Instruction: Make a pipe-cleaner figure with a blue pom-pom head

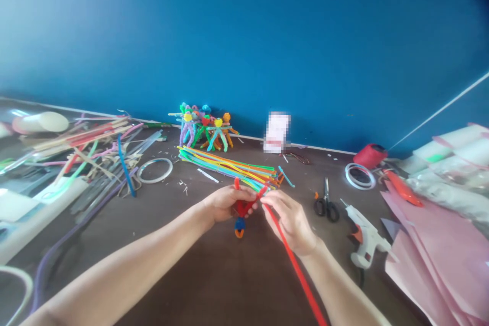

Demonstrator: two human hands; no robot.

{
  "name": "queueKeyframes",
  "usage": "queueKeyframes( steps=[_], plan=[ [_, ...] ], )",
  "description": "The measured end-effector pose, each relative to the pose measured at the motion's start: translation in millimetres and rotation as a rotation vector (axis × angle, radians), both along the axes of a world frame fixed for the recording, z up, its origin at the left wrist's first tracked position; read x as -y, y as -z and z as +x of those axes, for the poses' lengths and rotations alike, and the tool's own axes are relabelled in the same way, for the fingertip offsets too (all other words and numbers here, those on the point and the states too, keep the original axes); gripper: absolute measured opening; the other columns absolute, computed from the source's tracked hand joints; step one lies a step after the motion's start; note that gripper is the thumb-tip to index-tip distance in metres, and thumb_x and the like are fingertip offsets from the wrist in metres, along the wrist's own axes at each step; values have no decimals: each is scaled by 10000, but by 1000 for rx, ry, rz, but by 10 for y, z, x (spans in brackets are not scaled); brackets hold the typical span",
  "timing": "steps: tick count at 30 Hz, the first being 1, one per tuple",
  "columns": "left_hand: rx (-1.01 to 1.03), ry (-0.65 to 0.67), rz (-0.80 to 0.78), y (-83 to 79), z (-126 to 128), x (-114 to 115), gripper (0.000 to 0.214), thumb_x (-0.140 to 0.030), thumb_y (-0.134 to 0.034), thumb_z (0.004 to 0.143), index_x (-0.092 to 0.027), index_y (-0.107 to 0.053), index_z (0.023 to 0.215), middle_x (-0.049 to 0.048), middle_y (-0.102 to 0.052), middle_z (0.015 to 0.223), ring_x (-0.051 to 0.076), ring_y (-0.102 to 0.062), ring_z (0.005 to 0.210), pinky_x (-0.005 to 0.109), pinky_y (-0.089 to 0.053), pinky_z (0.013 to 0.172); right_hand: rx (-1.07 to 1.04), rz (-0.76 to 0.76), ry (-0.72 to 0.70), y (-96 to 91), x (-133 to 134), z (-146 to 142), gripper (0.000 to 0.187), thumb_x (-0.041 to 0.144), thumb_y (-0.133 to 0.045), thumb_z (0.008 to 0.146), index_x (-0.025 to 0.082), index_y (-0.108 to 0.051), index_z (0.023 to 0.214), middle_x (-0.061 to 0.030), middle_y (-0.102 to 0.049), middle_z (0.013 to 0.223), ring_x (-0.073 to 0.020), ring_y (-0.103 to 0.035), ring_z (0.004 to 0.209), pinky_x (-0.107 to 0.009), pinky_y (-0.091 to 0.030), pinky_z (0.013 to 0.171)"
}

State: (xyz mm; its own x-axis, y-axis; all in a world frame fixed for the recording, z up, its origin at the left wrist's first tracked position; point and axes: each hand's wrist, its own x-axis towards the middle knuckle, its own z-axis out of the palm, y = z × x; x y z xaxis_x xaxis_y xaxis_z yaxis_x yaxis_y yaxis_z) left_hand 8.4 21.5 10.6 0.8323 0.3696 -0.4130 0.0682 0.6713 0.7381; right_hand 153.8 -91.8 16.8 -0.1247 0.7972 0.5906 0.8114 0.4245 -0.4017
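Note:
My left hand (226,201) is closed around a small red pipe-cleaner figure (242,209) with a blue and orange piece (239,227) hanging below it. My right hand (288,219) pinches a long red pipe cleaner (301,275) that runs from the figure back along my right forearm. Both hands meet over the brown table (214,275), just in front of a bundle of coloured pipe cleaners (229,167).
Several finished pipe-cleaner figures (206,127) stand against the blue wall. Scissors (326,205), a white glue gun (364,237), tape rings (155,170) (359,176), a red spool (370,155) and pink sheets (431,244) lie right. Loose sticks and strips (91,163) clutter the left.

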Motion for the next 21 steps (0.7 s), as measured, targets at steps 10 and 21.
queueKeyframes(
  steps=[10, 21],
  plan=[
    [-51, -74, -217, 22, 31, 58, 42, -133, -565, 717, -98, -568, 695, 28, -609, 568, 102, -562, 459, 178, -423, 433, -7, 30, -23, -25, 18, 45, 195, 75, -437, 813, 183, -512, 956, -72, -588, 886, -162, -565, 843, -291, -478, 740],
    [-80, -93, -59, 13, 29, 110, 83, -180, -619, 679, -116, -581, 714, 22, -607, 580, 95, -552, 482, 193, -434, 489, -18, -3, 14, -21, 27, 23, 178, 83, -430, 815, 183, -519, 931, -50, -594, 841, -148, -576, 795, -268, -473, 723]
  ],
)
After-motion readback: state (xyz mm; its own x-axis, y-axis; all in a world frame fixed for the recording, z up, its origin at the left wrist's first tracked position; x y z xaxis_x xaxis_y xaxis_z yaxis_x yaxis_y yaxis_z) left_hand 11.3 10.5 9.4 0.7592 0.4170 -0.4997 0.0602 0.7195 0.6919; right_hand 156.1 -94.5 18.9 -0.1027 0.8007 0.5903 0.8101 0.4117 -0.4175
